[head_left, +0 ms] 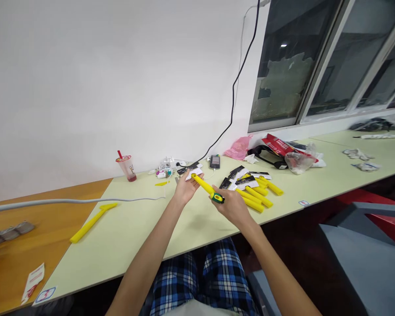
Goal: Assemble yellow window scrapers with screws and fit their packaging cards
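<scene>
My left hand (185, 188) is turned palm up, its thumb and fingers around a black-and-white card (194, 170) at the far end of a yellow handle (202, 183). The near end of that handle, with a green and black part (217, 198) showing, sits in the closed fingers of my right hand (232, 204). Just right of my right hand lies a pile of similar yellow handles (258, 199), several with black-and-white cards (246, 181) at their ends. A yellow tool with a crosswise head (88, 226) lies alone on the left of the table.
On the pale table (134, 237) stand a cup with a red straw (127, 167) and a small device with a screen (214, 161). Chargers (166, 169) lie by the wall. A pink bag (238, 148) and red packaging (279, 147) are at the back right. A grey chair (362, 254) is right.
</scene>
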`<state>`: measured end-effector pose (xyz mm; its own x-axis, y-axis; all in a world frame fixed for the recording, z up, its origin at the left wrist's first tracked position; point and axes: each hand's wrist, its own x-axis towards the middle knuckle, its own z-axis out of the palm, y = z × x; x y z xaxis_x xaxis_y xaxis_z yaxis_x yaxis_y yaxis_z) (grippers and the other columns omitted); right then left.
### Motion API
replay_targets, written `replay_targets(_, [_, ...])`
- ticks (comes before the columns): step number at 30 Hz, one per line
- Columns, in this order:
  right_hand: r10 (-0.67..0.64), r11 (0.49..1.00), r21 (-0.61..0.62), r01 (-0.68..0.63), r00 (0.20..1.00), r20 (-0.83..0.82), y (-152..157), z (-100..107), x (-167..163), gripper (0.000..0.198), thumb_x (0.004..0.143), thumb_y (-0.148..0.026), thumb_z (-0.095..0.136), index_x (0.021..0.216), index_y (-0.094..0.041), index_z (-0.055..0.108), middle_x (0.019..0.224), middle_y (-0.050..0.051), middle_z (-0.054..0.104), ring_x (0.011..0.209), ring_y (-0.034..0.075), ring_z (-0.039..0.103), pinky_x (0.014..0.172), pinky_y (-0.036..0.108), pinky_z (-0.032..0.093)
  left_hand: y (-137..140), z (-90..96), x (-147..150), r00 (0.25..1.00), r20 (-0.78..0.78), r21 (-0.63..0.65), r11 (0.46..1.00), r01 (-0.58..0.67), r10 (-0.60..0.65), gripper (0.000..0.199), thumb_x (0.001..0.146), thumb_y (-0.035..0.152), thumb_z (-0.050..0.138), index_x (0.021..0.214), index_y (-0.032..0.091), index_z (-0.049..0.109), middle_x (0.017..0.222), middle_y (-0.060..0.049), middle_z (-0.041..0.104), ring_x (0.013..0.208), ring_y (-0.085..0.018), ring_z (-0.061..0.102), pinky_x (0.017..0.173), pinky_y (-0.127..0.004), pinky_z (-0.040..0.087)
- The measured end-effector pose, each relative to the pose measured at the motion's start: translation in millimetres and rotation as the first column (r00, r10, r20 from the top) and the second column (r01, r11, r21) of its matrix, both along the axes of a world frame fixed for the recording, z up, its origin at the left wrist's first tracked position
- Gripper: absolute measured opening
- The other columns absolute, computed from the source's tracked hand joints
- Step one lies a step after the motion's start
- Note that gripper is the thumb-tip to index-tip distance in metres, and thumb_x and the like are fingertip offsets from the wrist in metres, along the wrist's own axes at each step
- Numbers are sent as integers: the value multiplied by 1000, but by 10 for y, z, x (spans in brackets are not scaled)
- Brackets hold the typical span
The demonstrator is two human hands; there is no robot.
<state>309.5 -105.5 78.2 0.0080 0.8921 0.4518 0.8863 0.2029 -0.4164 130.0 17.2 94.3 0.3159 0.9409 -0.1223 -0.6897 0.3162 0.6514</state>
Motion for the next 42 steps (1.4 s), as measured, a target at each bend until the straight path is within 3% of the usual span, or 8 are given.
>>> replay_targets(4, [-3, 983, -185, 16, 997, 72, -91, 142, 478, 35, 102, -35, 75, 135, -27, 85, 105, 10, 87, 97, 31, 81, 80, 32, 51, 198, -331, 176, 964, -260, 19, 998, 63, -56, 10, 97, 15, 81, 105, 9, 78, 111, -19, 82, 104, -23, 81, 104, -37, 66])
replay_targets(10, [-62, 832, -531, 160, 978, 199, -133, 38, 1052, 35, 99, -36, 78, 127, -15, 82, 126, 19, 82, 119, 36, 75, 87, 35, 51, 223, -760, 661, 838, -544, 172, 972, 162, -44, 42, 66, 22, 107, 95, 12, 79, 100, -12, 82, 96, -25, 76, 99, -44, 63])
replay_targets(14, [-89, 721, -659, 215, 971, 220, -74, -88, 1181, 34, 98, -32, 78, 126, -13, 81, 129, 20, 80, 117, 33, 76, 83, 33, 51, 242, -923, 866, 601, -781, 355, 912, 205, 169, 52, 72, 32, 104, 110, 13, 75, 112, -14, 82, 104, -29, 74, 103, -44, 58])
replay_targets(17, [-88, 695, -679, 238, 965, 249, 0, -172, 1216, 36, 99, -34, 75, 127, -12, 78, 129, 20, 80, 116, 32, 77, 80, 33, 51, 287, -974, 883, 455, -843, 444, 848, 289, 286, 57, 79, 42, 99, 122, 14, 73, 128, -18, 80, 114, -31, 73, 104, -41, 55])
replay_targets(25, [-82, 745, -621, 242, 958, 274, 180, -376, 1209, 25, 98, -38, 76, 112, -18, 81, 114, 18, 82, 110, 36, 78, 76, 35, 50, 467, -1042, 733, 325, -866, 495, 748, 443, 381, 75, 83, 68, 91, 130, 14, 71, 135, -21, 76, 122, -36, 70, 109, -45, 53])
replay_targets(31, [-167, 760, -548, 348, 921, 352, 134, -294, 1041, 34, 103, -42, 71, 126, -17, 73, 118, 20, 79, 112, 37, 77, 75, 36, 49, 560, -1118, 702, 284, -849, 527, 696, 487, 445, 71, 88, 70, 84, 127, 12, 71, 134, -23, 74, 124, -36, 67, 107, -42, 51])
replay_targets(38, [-106, 836, -462, 296, 914, 393, 97, -185, 513, 32, 110, -44, 64, 130, -19, 67, 117, 18, 80, 115, 37, 76, 73, 33, 43, 581, -1144, 619, 274, -829, 555, 664, 500, 487, 73, 91, 78, 77, 127, 15, 72, 133, -21, 73, 127, -37, 65, 110, -43, 50])
replay_targets(42, [-81, 918, -348, 188, 950, 301, 119, -125, 251, 25, 108, -40, 69, 125, -22, 70, 103, 13, 82, 101, 33, 77, 69, 31, 38, 633, -1146, 500, 315, -808, 586, 622, 519, 498, 56, 105, 65, 64, 126, 14, 72, 126, -19, 75, 122, -33, 66, 106, -41, 51])
